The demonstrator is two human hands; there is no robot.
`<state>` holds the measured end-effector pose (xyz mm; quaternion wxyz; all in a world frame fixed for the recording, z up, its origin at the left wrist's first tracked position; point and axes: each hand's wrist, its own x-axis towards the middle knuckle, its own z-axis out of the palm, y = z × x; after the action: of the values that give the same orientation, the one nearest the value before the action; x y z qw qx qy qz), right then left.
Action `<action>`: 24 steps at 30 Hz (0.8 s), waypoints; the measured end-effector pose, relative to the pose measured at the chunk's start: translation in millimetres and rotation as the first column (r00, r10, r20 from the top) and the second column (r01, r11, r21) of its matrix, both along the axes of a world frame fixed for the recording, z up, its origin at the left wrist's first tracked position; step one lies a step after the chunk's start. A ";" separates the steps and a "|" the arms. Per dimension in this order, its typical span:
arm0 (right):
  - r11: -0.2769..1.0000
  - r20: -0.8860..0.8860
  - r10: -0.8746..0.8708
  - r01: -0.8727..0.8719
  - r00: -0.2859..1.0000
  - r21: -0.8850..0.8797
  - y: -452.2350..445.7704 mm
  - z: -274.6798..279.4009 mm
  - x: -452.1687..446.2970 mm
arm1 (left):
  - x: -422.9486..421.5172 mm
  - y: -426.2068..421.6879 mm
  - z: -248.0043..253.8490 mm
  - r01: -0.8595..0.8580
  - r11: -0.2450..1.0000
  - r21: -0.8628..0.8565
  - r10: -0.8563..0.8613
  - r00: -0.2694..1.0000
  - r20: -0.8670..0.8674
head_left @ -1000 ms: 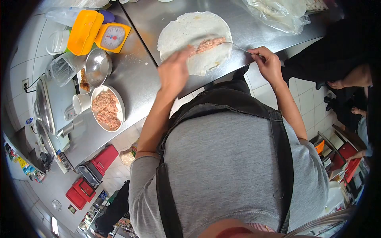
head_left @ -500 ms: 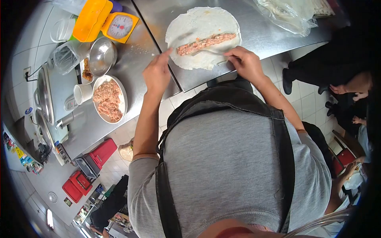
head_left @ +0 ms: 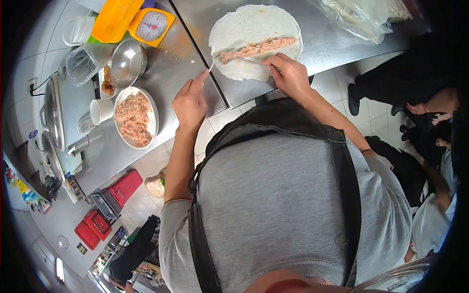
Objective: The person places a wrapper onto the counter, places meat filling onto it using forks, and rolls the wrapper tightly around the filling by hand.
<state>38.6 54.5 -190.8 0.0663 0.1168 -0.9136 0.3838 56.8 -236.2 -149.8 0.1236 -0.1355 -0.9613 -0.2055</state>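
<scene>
A thin, pale round wrapper sheet point(head_left: 234, 29) lies flat on the steel table. Across its lower part runs a long strip of pinkish minced filling point(head_left: 264, 47). My right hand point(head_left: 289, 75) grips the handle of a thin metal utensil point(head_left: 251, 61). Its far end lies against the filling's lower left edge, and I cannot tell whether it is a fork or a spoon. My left hand point(head_left: 190, 101) is beside the sheet's left edge, fingers drawn together. From its fingertips a thin pale strip point(head_left: 211, 66) reaches to the sheet's edge.
On the left stand a white bowl point(head_left: 154, 115) of minced filling, a steel bowl point(head_left: 128, 56), a white cup point(head_left: 101, 112) and an orange kitchen scale point(head_left: 161, 35). A plastic bag point(head_left: 359, 19) lies at the upper right. Other people stand on the right.
My left hand has shifted down and slightly left, off the sheet, and the pale strip now shows at its fingertips. My right hand has moved left with the utensil.
</scene>
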 end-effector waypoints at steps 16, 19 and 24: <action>0.989 0.130 -0.094 0.107 0.987 -0.098 56.0 -2.4 16.4 | -6.4 10.9 -1.1 0.108 0.993 -0.056 -0.110 0.994 -0.030; 0.987 0.172 -0.101 0.120 0.980 -0.105 55.4 -4.5 17.2 | -8.9 24.0 -2.3 0.104 0.995 -0.006 -0.104 0.995 0.002; 0.982 0.182 -0.165 0.178 0.969 -0.061 68.6 1.3 14.8 | -20.4 55.4 -17.0 0.150 0.989 0.022 -0.150 0.989 -0.005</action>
<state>53.5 123.1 -189.4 0.0226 0.0003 -0.9072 0.4201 36.4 -180.7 -166.7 0.1109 -0.2062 -0.9459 -0.2245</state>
